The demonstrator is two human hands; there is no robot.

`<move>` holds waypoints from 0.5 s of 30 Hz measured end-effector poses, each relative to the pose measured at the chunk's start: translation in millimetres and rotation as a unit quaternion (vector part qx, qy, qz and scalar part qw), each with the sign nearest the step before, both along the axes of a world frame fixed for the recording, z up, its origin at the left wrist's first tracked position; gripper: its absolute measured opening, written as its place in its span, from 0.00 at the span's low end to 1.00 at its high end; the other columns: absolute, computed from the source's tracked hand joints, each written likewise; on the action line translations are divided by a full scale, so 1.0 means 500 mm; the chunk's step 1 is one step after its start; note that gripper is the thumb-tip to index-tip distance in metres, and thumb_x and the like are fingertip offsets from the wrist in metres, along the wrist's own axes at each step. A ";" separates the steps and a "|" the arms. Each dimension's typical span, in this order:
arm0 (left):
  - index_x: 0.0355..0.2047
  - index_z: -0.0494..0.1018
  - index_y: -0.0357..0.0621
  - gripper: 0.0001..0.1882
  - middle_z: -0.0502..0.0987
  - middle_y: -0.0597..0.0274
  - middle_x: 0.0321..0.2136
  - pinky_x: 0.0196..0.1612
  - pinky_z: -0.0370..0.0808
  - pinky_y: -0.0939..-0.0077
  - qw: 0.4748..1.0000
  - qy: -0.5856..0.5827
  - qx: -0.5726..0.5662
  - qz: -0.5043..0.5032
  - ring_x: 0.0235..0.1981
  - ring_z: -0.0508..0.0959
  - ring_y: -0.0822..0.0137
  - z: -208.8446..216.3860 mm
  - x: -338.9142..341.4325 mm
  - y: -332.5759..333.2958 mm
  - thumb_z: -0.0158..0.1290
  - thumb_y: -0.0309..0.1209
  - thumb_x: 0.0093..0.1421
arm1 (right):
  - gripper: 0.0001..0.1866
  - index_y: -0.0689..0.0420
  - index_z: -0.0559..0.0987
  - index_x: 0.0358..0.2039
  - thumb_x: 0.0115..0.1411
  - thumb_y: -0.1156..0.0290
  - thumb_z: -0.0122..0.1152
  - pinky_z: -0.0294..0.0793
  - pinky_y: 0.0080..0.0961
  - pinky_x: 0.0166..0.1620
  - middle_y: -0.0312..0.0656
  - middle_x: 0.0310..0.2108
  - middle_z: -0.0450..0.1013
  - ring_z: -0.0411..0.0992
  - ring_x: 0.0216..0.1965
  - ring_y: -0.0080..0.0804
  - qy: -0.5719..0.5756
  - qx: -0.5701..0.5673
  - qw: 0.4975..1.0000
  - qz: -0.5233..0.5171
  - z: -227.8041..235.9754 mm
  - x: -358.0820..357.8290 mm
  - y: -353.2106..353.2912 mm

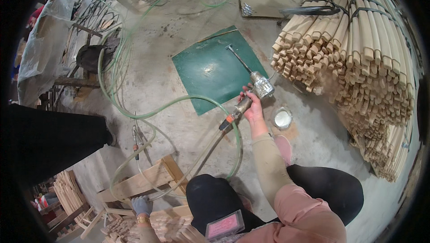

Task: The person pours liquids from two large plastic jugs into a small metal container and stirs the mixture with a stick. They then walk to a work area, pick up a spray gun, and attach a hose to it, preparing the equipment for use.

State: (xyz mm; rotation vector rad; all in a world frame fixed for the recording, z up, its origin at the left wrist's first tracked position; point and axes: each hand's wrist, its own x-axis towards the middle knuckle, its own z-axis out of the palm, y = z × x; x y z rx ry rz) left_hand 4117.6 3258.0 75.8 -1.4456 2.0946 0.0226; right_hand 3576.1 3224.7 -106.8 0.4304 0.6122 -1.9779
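My bare right hand [253, 108] is wrapped round the handle of a metal air-powered tool [262, 85]. From the tool a thin shaft with a short crosspiece at its tip reaches out over a green square sheet [210, 70] on the floor. An air hose [197, 164] runs from the orange and black coupling at the handle's rear. My left hand [142, 205], in a grey glove, is low at the left, beside a wooden frame [143, 182] and over stacked wooden pieces [170, 216]. Its fingers are too small and partly hidden to read.
Strapped bundles of pale wooden sticks [336, 32] stand at the right. A round container of white material [283, 118] is near my right forearm. Green hoses [114, 95] loop across the floor at the left. A person's dark-clothed leg [53, 140] comes in from the left edge.
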 end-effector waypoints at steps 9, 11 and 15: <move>0.17 0.73 0.55 0.02 0.74 0.64 0.20 0.42 0.62 0.67 1.000 -0.006 0.018 0.012 0.28 0.73 0.62 -0.022 -0.002 -0.009 0.54 0.34 0.41 | 0.11 0.58 0.70 0.32 0.54 0.67 0.61 0.70 0.23 0.28 0.38 0.23 0.68 0.68 0.25 0.26 0.018 0.206 0.977 -0.052 -0.017 0.028 -0.004; 0.17 0.73 0.55 0.01 0.74 0.64 0.20 0.42 0.62 0.67 1.000 -0.007 0.018 0.011 0.28 0.73 0.62 -0.028 0.001 -0.006 0.53 0.33 0.41 | 0.12 0.59 0.70 0.31 0.53 0.67 0.61 0.70 0.24 0.27 0.39 0.22 0.68 0.67 0.22 0.28 0.030 0.213 0.975 -0.063 -0.019 0.037 -0.004; 0.18 0.73 0.55 0.01 0.74 0.64 0.20 0.42 0.62 0.67 1.000 0.000 0.020 0.019 0.29 0.73 0.62 -0.040 0.004 -0.007 0.52 0.32 0.42 | 0.12 0.60 0.70 0.31 0.52 0.68 0.62 0.70 0.24 0.25 0.40 0.22 0.68 0.67 0.21 0.29 0.024 0.201 0.976 -0.078 -0.017 0.035 0.009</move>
